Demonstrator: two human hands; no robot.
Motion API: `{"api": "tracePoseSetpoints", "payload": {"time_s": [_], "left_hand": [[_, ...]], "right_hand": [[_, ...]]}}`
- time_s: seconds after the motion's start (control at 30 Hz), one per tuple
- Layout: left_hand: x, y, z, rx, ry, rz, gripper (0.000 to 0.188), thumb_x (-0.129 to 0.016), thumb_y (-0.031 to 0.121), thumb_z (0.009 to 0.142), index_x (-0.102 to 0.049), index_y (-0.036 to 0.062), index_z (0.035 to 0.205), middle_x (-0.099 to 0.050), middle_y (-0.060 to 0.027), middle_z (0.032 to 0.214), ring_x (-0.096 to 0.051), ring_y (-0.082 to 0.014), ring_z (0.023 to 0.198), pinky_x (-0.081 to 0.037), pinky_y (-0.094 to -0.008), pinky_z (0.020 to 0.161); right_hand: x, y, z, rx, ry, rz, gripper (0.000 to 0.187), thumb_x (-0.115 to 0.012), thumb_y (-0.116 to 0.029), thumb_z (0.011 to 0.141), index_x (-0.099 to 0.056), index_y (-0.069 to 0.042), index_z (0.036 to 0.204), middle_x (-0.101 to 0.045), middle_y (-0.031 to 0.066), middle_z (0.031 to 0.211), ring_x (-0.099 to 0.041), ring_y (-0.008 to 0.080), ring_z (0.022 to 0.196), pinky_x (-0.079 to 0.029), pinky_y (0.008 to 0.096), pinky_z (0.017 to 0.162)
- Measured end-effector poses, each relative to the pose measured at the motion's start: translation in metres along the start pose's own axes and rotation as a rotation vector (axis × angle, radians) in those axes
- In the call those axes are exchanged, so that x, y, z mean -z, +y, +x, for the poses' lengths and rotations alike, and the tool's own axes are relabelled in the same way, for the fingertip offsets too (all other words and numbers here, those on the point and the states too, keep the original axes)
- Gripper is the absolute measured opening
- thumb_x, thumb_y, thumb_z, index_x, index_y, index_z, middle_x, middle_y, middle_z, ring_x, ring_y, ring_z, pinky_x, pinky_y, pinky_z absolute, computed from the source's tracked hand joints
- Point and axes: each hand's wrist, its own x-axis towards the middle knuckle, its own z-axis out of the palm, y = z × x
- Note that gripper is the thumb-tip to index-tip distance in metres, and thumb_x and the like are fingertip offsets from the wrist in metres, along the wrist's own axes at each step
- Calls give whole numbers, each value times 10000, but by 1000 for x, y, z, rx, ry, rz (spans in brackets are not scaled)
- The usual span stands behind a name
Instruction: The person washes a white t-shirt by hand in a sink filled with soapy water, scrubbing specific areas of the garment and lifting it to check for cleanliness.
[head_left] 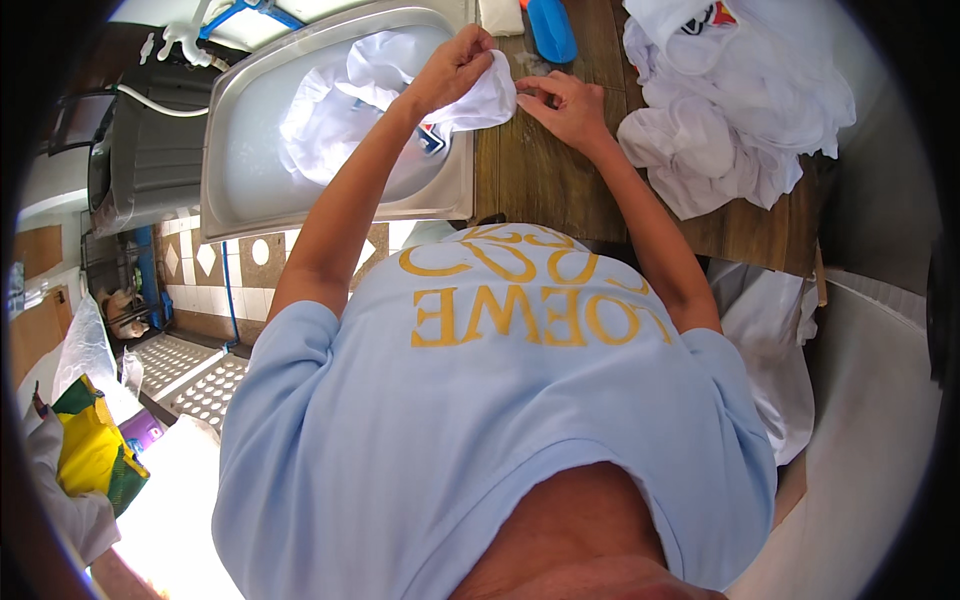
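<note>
A white garment with a small dark blue and red print stretches from the sink basin onto the wooden counter. My left hand pinches its upper edge above the basin's right rim. At the cloth's right edge, my right hand has its thumb and forefinger curled in a pinch, the other fingers bent. Much of the white fabric lies in cloudy water inside the metal sink. How far the garment continues under the water is hidden.
A heap of white garments covers the right of the wooden counter. A blue scoop-shaped plastic thing and a pale block are at the back. Left of the sink are a white tap and a dark ridged container.
</note>
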Motion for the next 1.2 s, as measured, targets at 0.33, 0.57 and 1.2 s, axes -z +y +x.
{"api": "tracePoseSetpoints", "payload": {"time_s": [0.33, 0.57, 1.2], "left_hand": [[67, 29, -54, 80, 91, -432, 53, -554, 79, 924, -548, 68, 976, -555, 46, 860, -517, -29, 776, -431, -188, 692], [107, 30, -86, 23, 159, -450, 28, -555, 70, 925, -556, 72, 953, -546, 59, 851, -497, -27, 781, -400, -194, 704], [114, -151, -107, 208, 82, 730, 196, -530, 202, 852, -552, 118, 1028, -614, -116, 1012, -593, -339, 935, -467, -457, 810]], "right_hand": [[-25, -84, 19, -124, -200, 1046, 180, -553, -136, 945, -626, -1, 1040, -613, -30, 902, -525, 39, 829, -410, 208, 779], [-35, -111, 43, -84, -213, 945, 176, -582, -137, 924, -647, 0, 1013, -612, -33, 859, -516, 45, 806, -397, 207, 756], [-207, -95, 96, -404, -367, -386, 231, -511, -269, 889, -619, -103, 1009, -664, 170, 983, -634, 355, 941, -501, 473, 793]]}}
